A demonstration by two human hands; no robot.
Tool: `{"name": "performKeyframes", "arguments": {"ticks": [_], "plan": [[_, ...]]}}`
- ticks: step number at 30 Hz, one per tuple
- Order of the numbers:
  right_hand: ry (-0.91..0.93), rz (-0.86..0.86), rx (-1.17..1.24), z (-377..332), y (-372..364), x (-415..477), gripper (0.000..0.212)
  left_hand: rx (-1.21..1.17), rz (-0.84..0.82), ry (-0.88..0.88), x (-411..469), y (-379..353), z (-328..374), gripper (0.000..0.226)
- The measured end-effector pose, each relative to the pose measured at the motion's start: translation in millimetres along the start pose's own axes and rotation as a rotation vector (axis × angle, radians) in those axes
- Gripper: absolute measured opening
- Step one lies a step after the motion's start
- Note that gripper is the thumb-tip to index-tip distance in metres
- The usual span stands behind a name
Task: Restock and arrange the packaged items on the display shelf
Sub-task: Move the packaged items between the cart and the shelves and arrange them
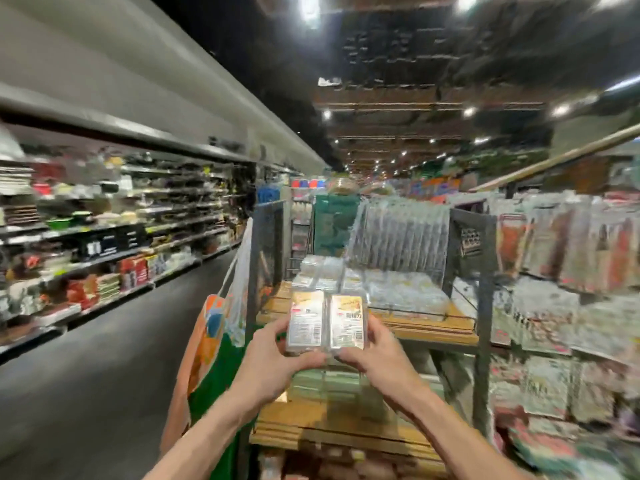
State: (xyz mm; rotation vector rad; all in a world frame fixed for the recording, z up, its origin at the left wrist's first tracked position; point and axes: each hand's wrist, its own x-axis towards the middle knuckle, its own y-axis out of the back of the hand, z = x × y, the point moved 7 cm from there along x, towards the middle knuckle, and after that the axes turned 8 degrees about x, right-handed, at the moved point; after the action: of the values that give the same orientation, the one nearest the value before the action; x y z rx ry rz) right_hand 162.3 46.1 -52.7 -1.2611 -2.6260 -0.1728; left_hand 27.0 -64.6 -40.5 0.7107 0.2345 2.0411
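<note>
Packets (325, 322), two side by side, sit pinched between my left hand (273, 362) and right hand (377, 355), each grip closed on an outer edge. I hold them just above the wooden shelf (433, 327), in front of clear packs (398, 289) stacked there.

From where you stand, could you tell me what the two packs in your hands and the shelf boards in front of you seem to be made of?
The two packs look like clear glossy plastic with printed labels: light glints off them, though blur hides detail. The shelf boards look like pale unfinished wood with a matte tan surface and slat lines; the frame looks like dark metal.
</note>
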Motion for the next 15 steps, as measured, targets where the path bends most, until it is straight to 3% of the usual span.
{"name": "performKeyframes", "arguments": {"ticks": [3,8,12,15], "plan": [[0.016,0.027,-0.04,-8,45,28,0.081,0.1,-0.004,-0.102,48,-25,16,0.057],[0.029,0.088,-0.201,-17,72,83,0.06,0.277,0.058,-0.231,109,-32,26,0.06],[0.094,0.093,-0.545,-16,65,130,0.054,0.479,0.015,-0.182,154,-25,6,0.08],[0.156,0.112,-0.775,-7,49,167,0.059,0.61,-0.034,-0.103,181,-17,-9,0.078]]}}
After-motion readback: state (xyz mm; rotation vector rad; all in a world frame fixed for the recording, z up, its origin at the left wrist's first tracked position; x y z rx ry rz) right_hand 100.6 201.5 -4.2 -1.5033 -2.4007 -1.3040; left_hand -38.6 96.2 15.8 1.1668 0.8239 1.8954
